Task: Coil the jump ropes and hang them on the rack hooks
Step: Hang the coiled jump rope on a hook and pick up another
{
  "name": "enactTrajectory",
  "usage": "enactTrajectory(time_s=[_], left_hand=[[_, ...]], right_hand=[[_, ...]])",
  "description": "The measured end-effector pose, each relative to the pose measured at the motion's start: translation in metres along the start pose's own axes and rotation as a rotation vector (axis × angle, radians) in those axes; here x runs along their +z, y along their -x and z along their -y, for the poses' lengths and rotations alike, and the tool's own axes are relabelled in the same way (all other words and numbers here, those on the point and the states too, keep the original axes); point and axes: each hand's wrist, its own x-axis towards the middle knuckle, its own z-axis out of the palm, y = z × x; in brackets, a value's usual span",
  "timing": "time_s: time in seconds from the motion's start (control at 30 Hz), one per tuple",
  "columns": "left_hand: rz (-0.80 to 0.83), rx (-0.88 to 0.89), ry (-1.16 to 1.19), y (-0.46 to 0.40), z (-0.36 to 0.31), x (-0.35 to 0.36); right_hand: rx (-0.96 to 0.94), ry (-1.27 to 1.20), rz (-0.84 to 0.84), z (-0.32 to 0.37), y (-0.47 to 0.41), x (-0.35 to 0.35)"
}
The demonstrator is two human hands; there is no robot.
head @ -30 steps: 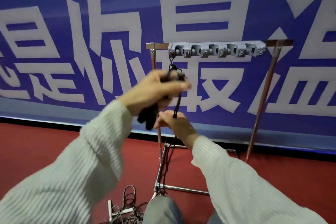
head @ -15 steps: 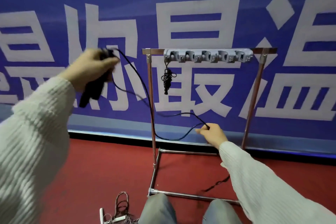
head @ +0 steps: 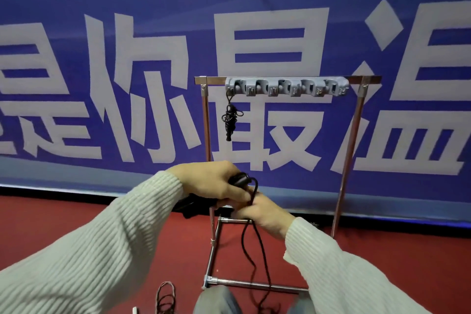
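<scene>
The person is coiling a second jump rope (head: 251, 242); one coiled rope (head: 230, 120) already hangs from the leftmost hook of the rack (head: 285, 86), upper centre. At mid-frame the left hand (head: 216, 183) grips the handles, and the right hand (head: 262, 211), touching it, pinches the cord. Slack trails to the floor (head: 382, 245) at lower centre, so next likely comes gathering another loop.

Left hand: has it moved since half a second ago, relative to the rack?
Yes. The left hand came down and rightward, from left of the rack post near its top bar to low against that post, meeting the right hand.
</scene>
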Motion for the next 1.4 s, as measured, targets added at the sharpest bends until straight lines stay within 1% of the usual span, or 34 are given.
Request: enactTrajectory(time_s=[0.07,0.1,0.13,0.2,0.27,0.4,0.5,0.57,0.67,0.73,0.83,0.9,0.97,1.03,1.13,1.2,1.27,1.3,1.37,1.4], left_hand=[[-0.061,-0.034,0.106,0.000,0.002,0.000],[-0.111,-0.066,0.209,-0.001,0.005,0.001],[-0.174,-0.103,0.334,-0.002,0.007,0.004],[-0.316,-0.158,0.554,-0.009,0.013,0.010],[-0.414,-0.166,0.631,-0.017,0.018,0.017],[-0.547,-0.116,0.737,-0.031,0.022,0.027],[-0.656,-0.106,0.720,-0.040,0.023,0.033],[-0.658,-0.125,0.707,-0.043,0.024,0.034],[-0.572,-0.182,0.782,-0.044,0.025,0.035],[-0.571,-0.177,0.774,-0.045,0.024,0.037],[-0.625,-0.113,0.654,-0.050,0.019,0.042],[-0.718,-0.103,0.624,-0.056,0.016,0.044],[-0.839,-0.138,0.753,-0.060,0.015,0.045],[-0.895,-0.163,0.914,-0.064,0.015,0.045],[-0.925,-0.150,0.950,-0.069,0.016,0.048],[-0.940,-0.106,1.004,-0.070,0.014,0.048],[-0.899,-0.031,1.120,-0.067,0.011,0.053],[-0.879,-0.019,1.134,-0.066,0.010,0.056],[-0.801,-0.076,1.043,-0.062,0.011,0.066],[-0.712,-0.101,1.003,-0.059,0.012,0.073]], right_hand=[[0.036,-0.212,-0.099,0.008,0.002,0.009],[0.076,-0.278,-0.187,0.009,0.002,0.010],[0.109,-0.326,-0.276,0.007,0.000,0.010],[0.143,-0.376,-0.366,0.005,-0.002,0.007],[0.154,-0.358,-0.372,0.008,-0.002,0.007],[0.172,-0.265,-0.364,0.015,-0.002,0.013],[0.202,-0.243,-0.374,0.013,-0.004,0.013],[0.234,-0.228,-0.354,0.012,-0.006,0.012],[0.271,-0.188,-0.340,0.012,-0.007,0.010],[0.271,-0.183,-0.344,0.011,-0.009,0.010],[0.261,-0.193,-0.344,0.015,-0.008,0.014],[0.231,-0.195,-0.345,0.018,-0.005,0.016],[0.196,-0.158,-0.343,0.018,-0.002,0.015],[0.182,-0.119,-0.333,0.017,-0.001,0.013],[0.215,-0.044,-0.324,0.018,0.000,0.014],[0.232,0.040,-0.348,0.016,-0.001,0.012],[0.231,0.081,-0.414,0.013,-0.002,0.006],[0.228,0.054,-0.457,0.013,-0.003,0.003],[0.204,-0.047,-0.557,0.015,-0.005,-0.003],[0.193,-0.062,-0.597,0.017,-0.005,-0.005]])
